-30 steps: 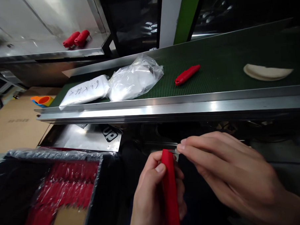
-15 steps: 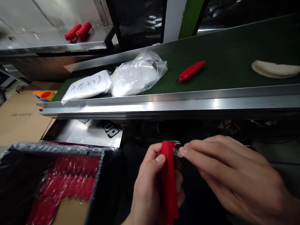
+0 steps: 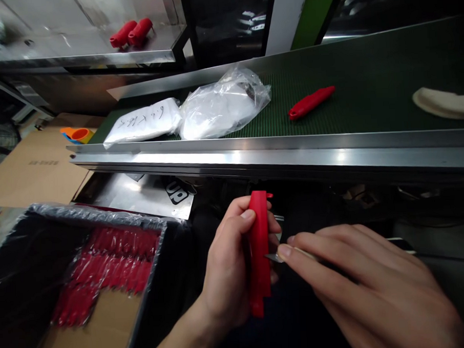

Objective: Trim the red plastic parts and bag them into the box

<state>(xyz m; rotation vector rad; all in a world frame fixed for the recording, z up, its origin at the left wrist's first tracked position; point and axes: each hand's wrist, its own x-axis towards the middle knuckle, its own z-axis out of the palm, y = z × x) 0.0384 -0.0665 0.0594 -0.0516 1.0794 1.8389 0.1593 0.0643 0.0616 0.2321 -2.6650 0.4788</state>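
My left hand (image 3: 226, 261) is closed around a long red plastic part (image 3: 260, 239), its thumb pressed on the face of the part. The part stands nearly upright, with a small tab sticking out at its top right. In a pinch between thumb and fingers, my right hand (image 3: 369, 270) grips a craft knife (image 3: 274, 257). The knife's small pointed blade meets the right edge of the red part below its middle. Most of the knife's handle is hidden by my right hand.
Beyond my hands runs a green conveyor belt (image 3: 352, 112) with a metal edge, bearing a red part (image 3: 312, 103), plastic bags (image 3: 221, 110) and a pale curved piece (image 3: 442, 103). At lower left, a lined box (image 3: 164, 243) holds wrapped red parts. Two red parts (image 3: 131, 33) lie on a metal shelf.
The red part has risen a little in my left hand. The knife tip has moved from near its top down along its right edge. The whole view has shifted slightly.
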